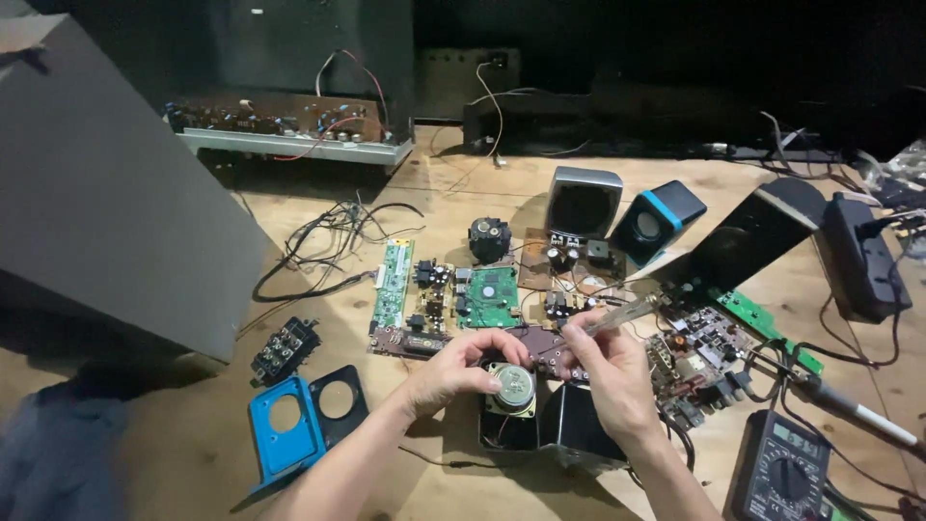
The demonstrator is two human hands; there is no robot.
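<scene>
We curled our left hand (453,370) around the small speaker (512,388), fingers touching its rim. Our right hand (608,371) pinched slim tweezers (622,315) between fingertips.

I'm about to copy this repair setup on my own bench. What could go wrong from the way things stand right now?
1. The left hand steadies the small speaker driver over its open black housing; a slip could tug the thin wires beneath it.
2. The right hand holds a slim metal tool close above bare circuit boards; it might scrape or bridge components.
3. The soldering iron lies among loose cables by the multimeter; if hot, it could singe them.
</scene>
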